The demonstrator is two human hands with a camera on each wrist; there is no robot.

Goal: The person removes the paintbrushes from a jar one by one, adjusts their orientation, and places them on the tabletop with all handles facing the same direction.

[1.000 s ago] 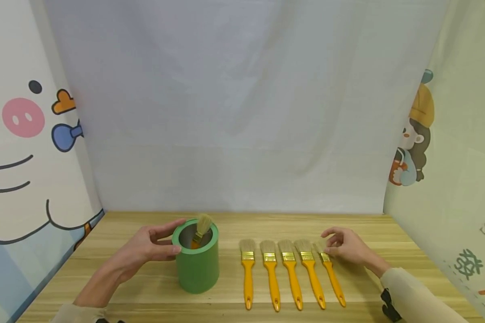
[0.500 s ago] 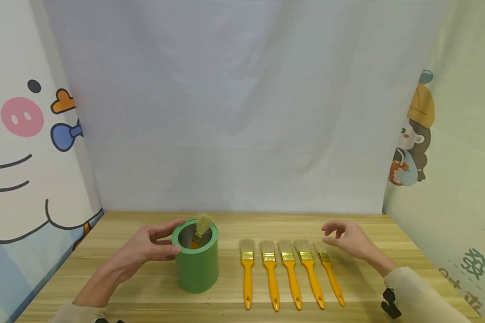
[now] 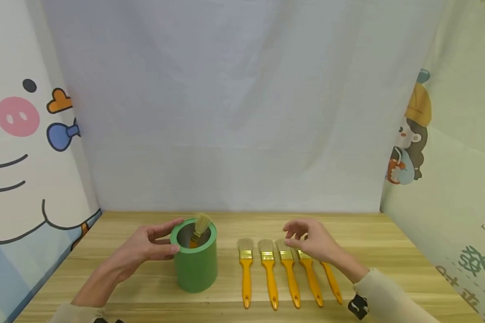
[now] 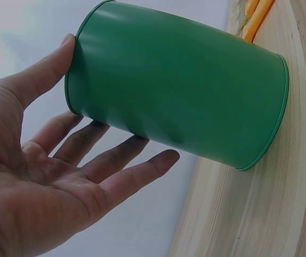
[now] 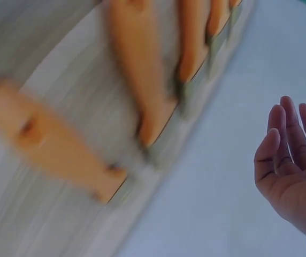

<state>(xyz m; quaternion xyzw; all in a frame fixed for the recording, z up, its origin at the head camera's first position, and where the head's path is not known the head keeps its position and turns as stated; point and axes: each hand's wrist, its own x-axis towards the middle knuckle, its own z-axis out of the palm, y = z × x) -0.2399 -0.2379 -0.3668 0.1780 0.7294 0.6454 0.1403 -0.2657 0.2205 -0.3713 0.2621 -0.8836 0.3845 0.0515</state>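
Note:
My left hand point(image 3: 147, 244) rests against the left side of a green can point(image 3: 196, 269), thumb and forefinger at its rim. In the left wrist view its fairly straight fingers touch the can's side. One paintbrush point(image 3: 201, 226) stands in the can, bristles up and tilted. Right of the can lie several paintbrushes point(image 3: 246, 273) in a row, with yellow handles and pale bristles. My right hand point(image 3: 313, 240) hovers above the right-hand brushes, loosely bent and holding nothing, and hides some bristle ends. The right wrist view shows this hand point(image 5: 295, 171) apart from the blurred handles point(image 5: 137, 59).
The can and brushes are on a wooden table point(image 3: 226, 309). A plain pale curtain point(image 3: 242, 112) hangs along its back edge. Printed cloths stand at the left point(image 3: 20, 179) and right point(image 3: 448, 202).
My right hand has lifted off the rightmost brush and moved left over the row. That brush stays on the table. My left hand and the can have not visibly moved.

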